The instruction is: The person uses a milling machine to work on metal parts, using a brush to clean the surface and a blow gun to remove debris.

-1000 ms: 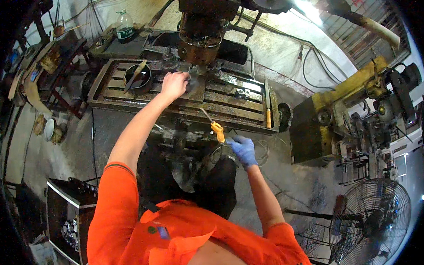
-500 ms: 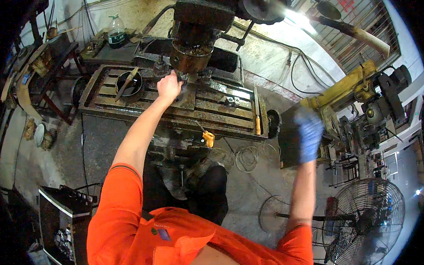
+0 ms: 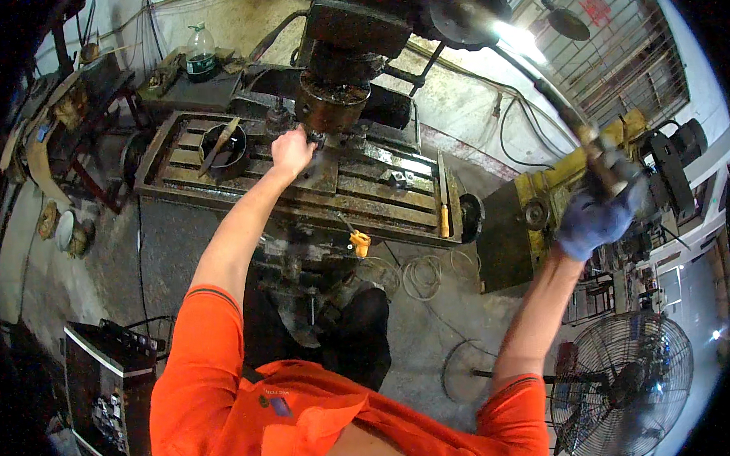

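My bare left hand (image 3: 292, 156) reaches forward and is closed just under the machine's spindle head (image 3: 332, 100). Its fingertips are at a small dark part there; what they grip, if anything, is hidden. My right hand (image 3: 594, 224), in a blue glove, is raised at the right and wrapped around the end of a long machine lever (image 3: 566, 108). That lever slopes down to it from the round hub (image 3: 464, 15). Below the spindle lies the slotted machine table (image 3: 364, 200), dark with oil.
A black pot (image 3: 235, 156) with a brush (image 3: 217, 145) stands on the table's left. A file (image 3: 443, 197) lies along its right end. A yellow-handled crank (image 3: 359, 243) juts from the front. A fan (image 3: 627, 380) stands at lower right, a yellow machine (image 3: 532, 186) beyond.
My right hand has moved up and to the right and now holds the lever. The lever has swung downward. My left hand stays at the spindle.
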Motion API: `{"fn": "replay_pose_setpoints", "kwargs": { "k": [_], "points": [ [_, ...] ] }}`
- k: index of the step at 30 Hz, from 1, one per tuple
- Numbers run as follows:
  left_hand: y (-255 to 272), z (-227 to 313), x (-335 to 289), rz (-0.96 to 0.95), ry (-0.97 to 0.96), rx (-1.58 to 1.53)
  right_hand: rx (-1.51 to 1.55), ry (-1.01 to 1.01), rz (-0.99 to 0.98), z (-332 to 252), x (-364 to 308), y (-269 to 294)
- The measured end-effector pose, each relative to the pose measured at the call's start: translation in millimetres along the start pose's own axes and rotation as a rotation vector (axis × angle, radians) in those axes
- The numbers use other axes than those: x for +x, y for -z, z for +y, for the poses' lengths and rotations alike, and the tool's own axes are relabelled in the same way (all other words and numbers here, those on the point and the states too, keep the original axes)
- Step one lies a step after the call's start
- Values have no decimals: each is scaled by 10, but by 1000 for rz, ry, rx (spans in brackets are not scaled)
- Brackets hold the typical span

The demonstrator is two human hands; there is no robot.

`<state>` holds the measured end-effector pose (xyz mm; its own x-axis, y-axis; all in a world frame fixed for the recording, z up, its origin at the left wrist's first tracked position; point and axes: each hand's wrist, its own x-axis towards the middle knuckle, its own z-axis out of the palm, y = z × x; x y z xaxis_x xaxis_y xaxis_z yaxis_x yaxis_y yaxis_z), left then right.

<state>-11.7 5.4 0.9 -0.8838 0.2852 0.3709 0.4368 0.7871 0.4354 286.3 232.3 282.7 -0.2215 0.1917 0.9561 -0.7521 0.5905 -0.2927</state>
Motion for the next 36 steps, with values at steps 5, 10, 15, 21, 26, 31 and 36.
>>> {"fn": "replay_pose_setpoints", "kwargs": {
  "k": [5,10,15,21,26,31,36],
  "points": [
    [18,-13,41,-43,-12,17,67,-33,143,24,-452,-173],
    [29,28,77,-89,-19,-26,-326,-74,105,-121,-96,-245],
    [-5,-42,81,-45,-13,-8,-149,-47,130,-32,-258,-233],
    [-72,-96,104,23,-35,-40,-134,-42,77,8,-253,-135],
    [-57,-81,95,-33,-33,-50,-90,-33,73,-14,-218,-190],
    [23,16,91,-93,1,-12,-108,41,81,55,-365,-214],
    [-34,-64,108,-52,3,-43,-163,-7,112,58,-495,-213]
  ]
}}
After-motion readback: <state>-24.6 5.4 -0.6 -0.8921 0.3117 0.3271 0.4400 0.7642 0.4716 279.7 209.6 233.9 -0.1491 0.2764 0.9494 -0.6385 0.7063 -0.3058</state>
